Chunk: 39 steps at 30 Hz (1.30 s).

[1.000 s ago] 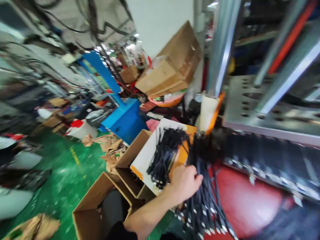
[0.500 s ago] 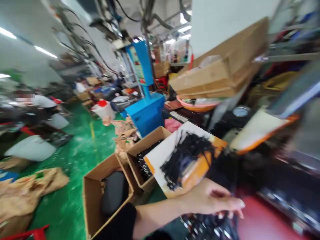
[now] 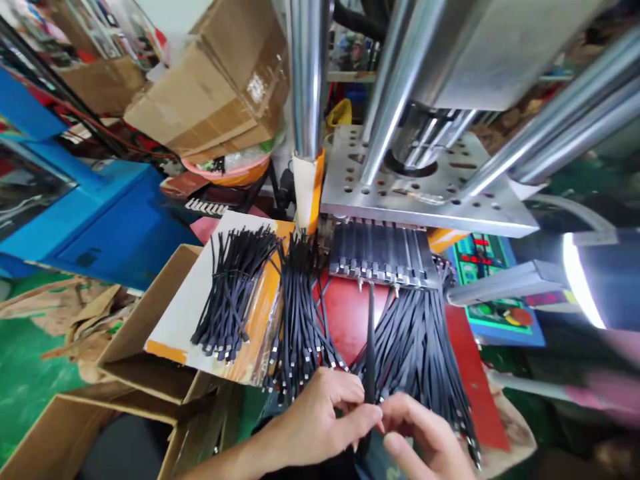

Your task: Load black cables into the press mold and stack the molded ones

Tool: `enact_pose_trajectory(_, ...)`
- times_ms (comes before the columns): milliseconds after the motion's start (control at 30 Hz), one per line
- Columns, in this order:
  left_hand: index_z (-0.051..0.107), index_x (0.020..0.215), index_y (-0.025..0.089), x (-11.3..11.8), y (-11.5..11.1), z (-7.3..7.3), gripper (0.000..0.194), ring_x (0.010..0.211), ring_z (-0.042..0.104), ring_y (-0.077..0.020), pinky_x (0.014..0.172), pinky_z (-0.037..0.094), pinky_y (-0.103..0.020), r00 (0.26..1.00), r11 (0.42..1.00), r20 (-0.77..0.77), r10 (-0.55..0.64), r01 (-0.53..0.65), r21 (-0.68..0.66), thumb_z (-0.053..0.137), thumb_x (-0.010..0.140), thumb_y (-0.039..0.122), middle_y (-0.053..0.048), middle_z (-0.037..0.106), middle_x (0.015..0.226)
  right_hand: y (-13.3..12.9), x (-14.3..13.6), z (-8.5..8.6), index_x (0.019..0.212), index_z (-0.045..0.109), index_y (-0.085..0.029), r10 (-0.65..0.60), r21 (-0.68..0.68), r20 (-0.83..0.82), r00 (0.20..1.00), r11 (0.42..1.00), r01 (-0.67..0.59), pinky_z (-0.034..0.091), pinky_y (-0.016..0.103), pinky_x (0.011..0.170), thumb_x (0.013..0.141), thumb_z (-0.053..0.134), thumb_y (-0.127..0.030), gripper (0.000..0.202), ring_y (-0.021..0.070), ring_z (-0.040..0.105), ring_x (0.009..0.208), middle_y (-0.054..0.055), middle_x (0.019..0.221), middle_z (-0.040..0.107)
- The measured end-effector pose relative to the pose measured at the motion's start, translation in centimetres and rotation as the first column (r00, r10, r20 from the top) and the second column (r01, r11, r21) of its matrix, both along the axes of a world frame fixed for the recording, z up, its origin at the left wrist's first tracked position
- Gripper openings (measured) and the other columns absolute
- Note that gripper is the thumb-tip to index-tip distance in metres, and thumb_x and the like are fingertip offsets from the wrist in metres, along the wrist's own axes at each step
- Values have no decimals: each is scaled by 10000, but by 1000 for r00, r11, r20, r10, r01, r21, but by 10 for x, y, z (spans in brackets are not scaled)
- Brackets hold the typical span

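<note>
Near the bottom centre, my left hand (image 3: 325,417) pinches a black flat cable (image 3: 370,353) between thumb and fingers. Just right of it, my right hand (image 3: 423,433) is curled, its fingertips close together at the same cable; whether they grip it is hard to tell. Ahead of my hands, a metal fixture (image 3: 383,257) holds a row of black cables with metal connectors. Many black cables (image 3: 425,353) fan out on the red surface (image 3: 345,320) at the right. Another bundle (image 3: 300,307) lies left of the fixture, and a third (image 3: 235,287) rests on a white and orange board (image 3: 175,327).
A steel press plate (image 3: 425,193) with thick rods stands above the fixture. Open cardboard boxes (image 3: 145,320) sit at the lower left, beside a blue machine (image 3: 110,220). A control panel (image 3: 493,293) and a bright lamp (image 3: 583,283) are at the right.
The view has swung right, from the aisle to the press. My left hand, earlier reaching over cables, is now pinching one cable, and my right hand has come into view beside it.
</note>
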State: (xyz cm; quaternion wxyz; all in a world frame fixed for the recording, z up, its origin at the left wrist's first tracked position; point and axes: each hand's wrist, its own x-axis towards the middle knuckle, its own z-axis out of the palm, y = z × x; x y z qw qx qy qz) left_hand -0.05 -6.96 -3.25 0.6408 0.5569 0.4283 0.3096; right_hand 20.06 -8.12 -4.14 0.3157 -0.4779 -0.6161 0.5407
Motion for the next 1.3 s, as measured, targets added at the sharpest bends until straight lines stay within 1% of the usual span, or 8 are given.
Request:
enact_pose_trajectory(133,541,614,189,-1,-10,-8,409,665,534,-141,659,383,-277,969,979,-160,-188,198,48,667,978,327,11,570,667,14,-13,13,726,736,-212,-240,4,-95,966,970,242,546,246,558,983,697,-577,448,182,634,607,32,699,683)
enact_pose_trajectory(233,657,760,190,-4,2,3,211,731,591,-157,694,423,-267,918,959,-280,-280,282,-35,721,940,281,-1,662,806,17,-23,10,632,655,-209,-336,48,-90,938,939,341,499,230,530,1017,662,-559,520,155,576,574,24,677,655)
enact_pose_trajectory(367,761,1179,179,-1,37,28,303,804,644,-180,744,501,-276,958,992,-278,-69,94,79,765,947,373,-48,724,1019,12,-24,1,696,718,-222,-295,90,-83,952,949,302,546,264,595,1024,669,-516,443,181,605,613,17,668,642)
enact_pose_trajectory(533,808,868,145,14,65,38,288,779,661,-166,727,493,-267,992,957,-126,-5,41,289,643,1056,288,-68,750,905,10,-20,-1,751,746,-244,-333,208,-86,939,916,344,582,262,652,1060,624,-374,357,195,682,703,36,767,701)
enact_pose_trajectory(667,848,917,147,16,67,39,242,837,728,-179,797,535,-267,998,962,-43,-47,56,266,679,1058,248,-78,808,920,12,-17,1,785,771,-256,-380,287,-94,920,875,390,566,252,582,1037,649,-304,285,181,662,621,29,755,701)
enact_pose_trajectory(1033,828,902,138,9,84,59,200,738,637,-138,711,491,-252,981,936,-89,-173,192,294,697,1028,222,-39,715,842,23,-23,1,706,612,-234,-272,325,-75,959,903,281,491,232,554,1051,610,-250,345,153,609,619,-5,697,599)
enact_pose_trajectory(1167,758,793,155,13,126,71,270,691,576,-140,667,446,-262,988,898,-154,-24,89,430,699,1023,284,3,632,739,11,-28,-16,717,543,-229,-150,246,2,989,958,145,466,229,577,1090,589,-319,386,138,586,625,-15,710,597)
enact_pose_trajectory(1300,618,652,175,30,192,52,393,641,519,-131,656,423,-271,965,819,-257,60,99,564,658,1033,259,22,568,692,33,10,-4,835,675,-225,170,209,50,984,962,-176,511,252,668,1122,568,-375,341,164,658,732,15,800,694)
